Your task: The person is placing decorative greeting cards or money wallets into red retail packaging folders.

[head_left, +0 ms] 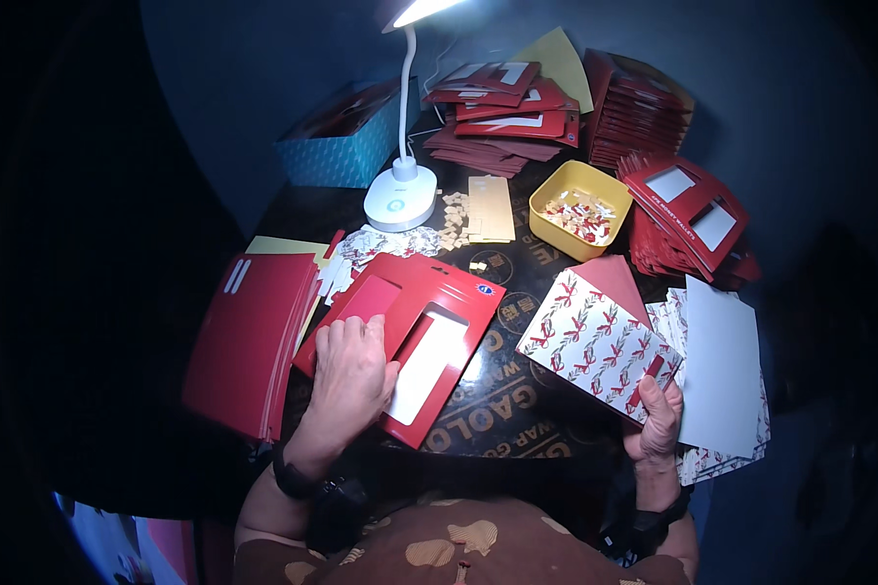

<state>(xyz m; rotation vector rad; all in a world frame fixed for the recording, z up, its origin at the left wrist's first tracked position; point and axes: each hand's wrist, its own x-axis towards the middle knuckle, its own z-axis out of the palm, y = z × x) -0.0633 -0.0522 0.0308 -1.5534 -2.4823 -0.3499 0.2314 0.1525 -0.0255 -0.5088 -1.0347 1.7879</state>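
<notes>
My left hand [349, 363] rests with curled fingers on a red card sleeve [463, 307] that has two cut-out windows; its fingertips are hidden. One window shows white, the other red. In my right hand [657, 414] is a white card wallet [595, 341] printed with red bows and green sprigs, gripped at its lower right corner, where a small red strip shows. A plain dusty-red card piece [612, 283] sticks out behind the wallet's top edge.
Red card sheets [244, 341] are stacked at left, printed wallets under a white sheet [722, 370] at right. Behind stand a white lamp [400, 200], a yellow tub [568, 242] of small pieces, a blue box [327, 151] and piled red sleeves [512, 122]. Small cream pieces [456, 219] lie loose.
</notes>
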